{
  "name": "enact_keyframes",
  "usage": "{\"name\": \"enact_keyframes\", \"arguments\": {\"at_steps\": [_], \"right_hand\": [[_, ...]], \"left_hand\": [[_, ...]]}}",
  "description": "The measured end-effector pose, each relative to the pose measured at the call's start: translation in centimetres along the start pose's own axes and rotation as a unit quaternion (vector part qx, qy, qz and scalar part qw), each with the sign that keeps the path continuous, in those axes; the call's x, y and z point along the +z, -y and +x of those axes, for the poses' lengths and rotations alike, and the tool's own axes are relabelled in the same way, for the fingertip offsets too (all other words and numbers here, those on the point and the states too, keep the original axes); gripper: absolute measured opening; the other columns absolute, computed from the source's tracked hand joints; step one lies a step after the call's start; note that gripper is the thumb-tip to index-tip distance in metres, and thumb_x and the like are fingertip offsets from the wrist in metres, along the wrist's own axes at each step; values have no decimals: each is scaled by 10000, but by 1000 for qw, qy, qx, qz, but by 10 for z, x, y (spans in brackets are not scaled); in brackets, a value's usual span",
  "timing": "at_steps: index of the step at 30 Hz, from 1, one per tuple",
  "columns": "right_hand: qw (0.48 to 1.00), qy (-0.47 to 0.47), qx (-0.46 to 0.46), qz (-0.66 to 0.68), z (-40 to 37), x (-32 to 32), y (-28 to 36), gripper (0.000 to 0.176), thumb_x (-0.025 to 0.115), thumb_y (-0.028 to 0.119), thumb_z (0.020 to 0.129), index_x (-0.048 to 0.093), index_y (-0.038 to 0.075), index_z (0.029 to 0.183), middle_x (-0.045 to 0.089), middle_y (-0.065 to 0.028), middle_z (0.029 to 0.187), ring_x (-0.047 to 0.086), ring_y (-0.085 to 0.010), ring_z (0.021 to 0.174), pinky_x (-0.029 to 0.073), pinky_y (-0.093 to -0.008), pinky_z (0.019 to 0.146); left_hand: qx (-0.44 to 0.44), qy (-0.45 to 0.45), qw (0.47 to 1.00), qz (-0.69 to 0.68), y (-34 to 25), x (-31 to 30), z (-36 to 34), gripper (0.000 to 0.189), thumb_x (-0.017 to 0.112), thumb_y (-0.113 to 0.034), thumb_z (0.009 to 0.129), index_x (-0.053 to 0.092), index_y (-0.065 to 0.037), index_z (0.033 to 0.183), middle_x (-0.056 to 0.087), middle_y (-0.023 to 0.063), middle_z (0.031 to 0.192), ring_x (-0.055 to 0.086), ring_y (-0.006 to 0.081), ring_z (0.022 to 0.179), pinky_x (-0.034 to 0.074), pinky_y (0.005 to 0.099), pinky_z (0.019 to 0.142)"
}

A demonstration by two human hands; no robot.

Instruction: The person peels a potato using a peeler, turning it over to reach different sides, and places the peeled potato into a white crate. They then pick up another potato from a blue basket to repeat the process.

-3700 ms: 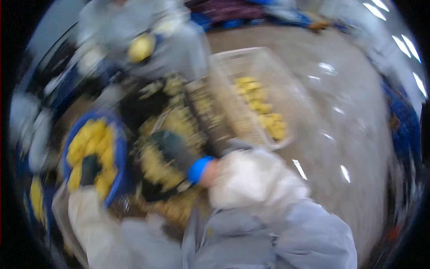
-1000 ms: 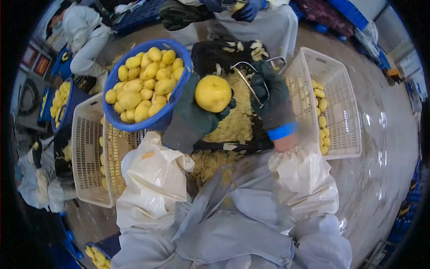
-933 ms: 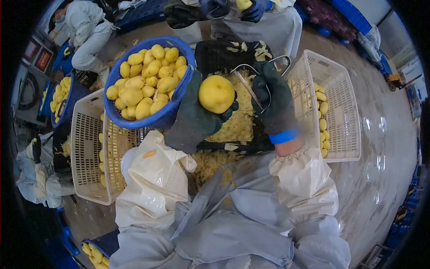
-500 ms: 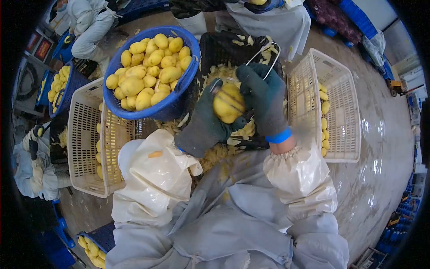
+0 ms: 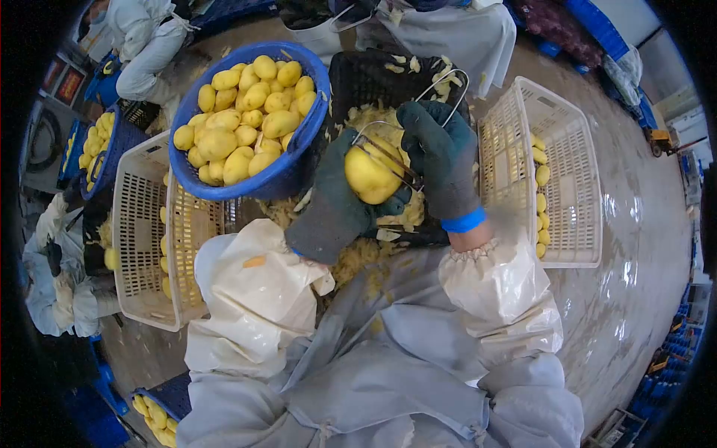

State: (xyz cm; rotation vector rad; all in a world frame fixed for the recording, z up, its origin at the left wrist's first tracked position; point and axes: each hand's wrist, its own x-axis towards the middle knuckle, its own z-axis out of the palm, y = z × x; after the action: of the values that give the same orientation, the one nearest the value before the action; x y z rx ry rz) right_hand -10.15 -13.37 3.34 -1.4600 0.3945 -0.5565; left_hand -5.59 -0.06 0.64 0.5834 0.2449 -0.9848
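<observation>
A large yellow potato (image 5: 370, 175) is gripped in my gloved left hand (image 5: 334, 205), over a black crate (image 5: 355, 75) full of peelings. My gloved right hand (image 5: 442, 153) is closed around the bent-wire handle of a peeler (image 5: 388, 158). The peeler's blade lies across the upper right side of the potato. A wire loop of the handle sticks up past my right hand. To the left of my hands stands a blue basket (image 5: 314, 142) heaped with potatoes.
White plastic crates with potatoes stand at the left (image 5: 142, 246) and right (image 5: 571, 187). Co-workers (image 5: 149, 45) sit at the upper left, far left and across from me. Wet floor (image 5: 627, 246) stretches along the right. More potatoes fill a basket (image 5: 160, 418) at lower left.
The potato has turned and shifted slightly left in my left hand. The peeler has moved across it toward its right side. A wire tool now shows near the co-worker across from me.
</observation>
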Motion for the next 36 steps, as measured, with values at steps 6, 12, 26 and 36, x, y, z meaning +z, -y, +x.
{"name": "enact_keyframes", "arguments": {"at_steps": [6,12,26,36], "right_hand": [[958,-124,-213,-144,49,-41,-49,156,602,179,888,655,33,880,583,-11,690,563,-145,629,402,-226,527],[986,-101,34,130,30,-27,0,147,607,193,880,639,50,902,525,22,664,435,-54,522,331,-195,466],[998,-59,-14,24,24,-43,-9,162,623,248,860,639,88,841,485,46,620,392,-31,512,268,-201,450],[996,-71,-55,6,41,-57,-30,190,656,246,848,644,61,889,531,16,637,456,-69,492,331,-206,453]], "left_hand": [[-79,106,990,46,-6,-10,-3,588,497,-590,861,587,-57,1090,657,174,917,664,289,752,549,401,555],[-11,113,989,94,-9,-14,1,634,512,-559,872,529,-24,1211,616,224,1073,654,337,872,576,406,644],[224,111,806,537,0,-10,-13,632,733,-204,669,514,-24,1234,609,70,1023,573,143,885,488,306,783],[314,62,678,661,-2,-5,-13,616,731,-165,631,551,-39,1206,569,109,1035,580,225,930,478,360,822]]}}
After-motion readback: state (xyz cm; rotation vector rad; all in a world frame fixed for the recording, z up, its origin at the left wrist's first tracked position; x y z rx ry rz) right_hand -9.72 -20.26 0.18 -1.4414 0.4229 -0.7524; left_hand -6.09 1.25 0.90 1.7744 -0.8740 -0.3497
